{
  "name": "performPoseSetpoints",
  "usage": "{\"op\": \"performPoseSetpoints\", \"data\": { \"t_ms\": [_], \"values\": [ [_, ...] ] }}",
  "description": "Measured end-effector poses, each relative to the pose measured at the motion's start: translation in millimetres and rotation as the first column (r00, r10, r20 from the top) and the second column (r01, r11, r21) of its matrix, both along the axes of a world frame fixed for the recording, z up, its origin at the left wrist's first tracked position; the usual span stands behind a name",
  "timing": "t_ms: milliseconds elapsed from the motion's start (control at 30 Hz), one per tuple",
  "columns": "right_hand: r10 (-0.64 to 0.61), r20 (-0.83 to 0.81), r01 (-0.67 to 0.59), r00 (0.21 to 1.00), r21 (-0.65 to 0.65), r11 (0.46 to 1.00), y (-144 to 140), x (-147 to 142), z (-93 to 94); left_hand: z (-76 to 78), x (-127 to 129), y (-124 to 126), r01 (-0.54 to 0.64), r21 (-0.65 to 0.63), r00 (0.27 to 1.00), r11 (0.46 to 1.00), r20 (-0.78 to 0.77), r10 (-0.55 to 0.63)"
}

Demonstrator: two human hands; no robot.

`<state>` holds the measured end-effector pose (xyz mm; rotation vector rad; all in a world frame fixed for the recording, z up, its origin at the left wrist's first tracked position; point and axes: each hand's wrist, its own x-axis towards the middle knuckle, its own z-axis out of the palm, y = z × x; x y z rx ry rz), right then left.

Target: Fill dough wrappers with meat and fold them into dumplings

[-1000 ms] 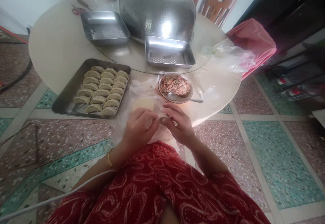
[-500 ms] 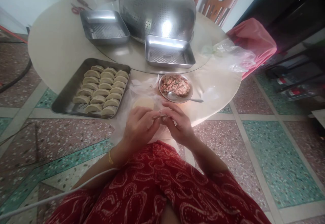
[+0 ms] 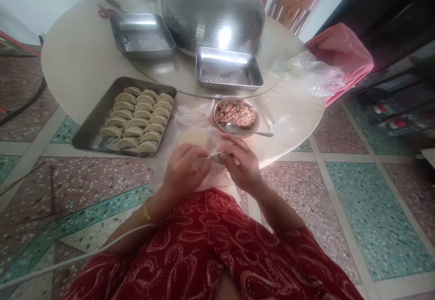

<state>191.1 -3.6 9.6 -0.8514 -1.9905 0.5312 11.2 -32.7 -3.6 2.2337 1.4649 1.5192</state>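
Observation:
Between my hands is a dumpling (image 3: 216, 156), mostly covered by my fingers. My left hand (image 3: 187, 166) pinches its left end between thumb and fingers. The thumb and fingers of my right hand (image 3: 239, 160) close on the other end. Just beyond my left hand lies a stack of round dough wrappers (image 3: 193, 138) on thin clear plastic (image 3: 170, 155). A bowl of minced meat filling (image 3: 236, 112) stands past my right hand, with a metal spoon (image 3: 251, 132) resting in it. To the left, rows of folded dumplings (image 3: 137, 121) lie in a metal tray (image 3: 88, 134).
Two smaller metal trays (image 3: 146, 53) (image 3: 231, 84) stand farther back, before a large perforated steel dome lid (image 3: 212, 14). Red-handled scissors (image 3: 103, 13) lie at the back left. A clear plastic bag (image 3: 317, 75) and a pink covered chair (image 3: 346, 55) are at the right edge.
My hands have drawn slightly apart, so more of the dumpling between them shows. The whole view has shifted a little; the trays and bowl stay in place.

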Motion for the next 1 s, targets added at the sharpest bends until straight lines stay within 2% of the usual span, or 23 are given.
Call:
{"op": "performPoseSetpoints", "data": {
  "t_ms": [100,167,267,300,367,433,467,567,633,733,800,1000],
  "values": [
    [-0.010,0.006,0.010,1.000,0.004,1.000,0.2,0.1,-0.2,0.8,-2.3,-0.3,0.024,-0.011,0.999,1.000,0.030,-0.024],
    [-0.015,0.008,0.015,1.000,0.003,1.000,0.7,0.9,-0.3,1.6,-3.3,-1.5,0.062,-0.081,0.994,0.995,0.094,-0.054],
    [0.003,0.016,-0.004,1.000,0.009,1.000,4.1,1.5,1.2,-1.7,-0.9,-2.3,0.185,-0.248,0.936,0.951,0.340,-0.093],
    [0.024,0.022,-0.024,0.999,0.010,1.000,6.3,1.2,2.6,-4.4,1.3,-1.6,0.257,-0.294,0.885,0.920,0.455,-0.102],
    [0.093,0.037,-0.093,0.995,-0.001,0.996,12.2,-0.2,7.3,-10.5,7.4,1.5,0.438,-0.341,0.728,0.832,0.677,-0.105],
    [0.189,0.050,-0.188,0.981,-0.034,0.982,18.8,-1.3,14.6,-14.9,14.3,6.1,0.580,-0.328,0.558,0.745,0.827,-0.071],
    [0.232,0.056,-0.229,0.971,-0.061,0.972,21.8,-1.2,18.9,-15.5,17.4,8.4,0.614,-0.306,0.489,0.727,0.871,-0.046],
    [0.266,0.047,-0.258,0.963,-0.129,0.957,27.3,3.9,30.9,-9.8,23.9,14.0,0.633,-0.243,0.347,0.735,0.938,0.012],
    [0.193,0.013,-0.190,0.981,-0.122,0.974,27.1,11.0,36.2,-1.9,26.5,16.0,0.651,-0.209,0.263,0.730,0.964,0.042],
    [0.077,-0.031,-0.078,0.997,-0.043,0.996,22.5,22.9,40.5,8.7,29.9,16.9,0.680,-0.163,0.159,0.715,0.985,0.074],
    [0.054,-0.023,-0.054,0.998,0.007,0.999,18.8,28.8,42.8,12.8,32.6,16.3,0.678,-0.163,0.153,0.717,0.985,0.079],
    [0.062,0.087,-0.070,0.994,0.096,0.993,16.6,35.7,49.6,15.5,37.4,12.4,0.640,-0.245,0.282,0.729,0.957,0.075]
  ]
}}
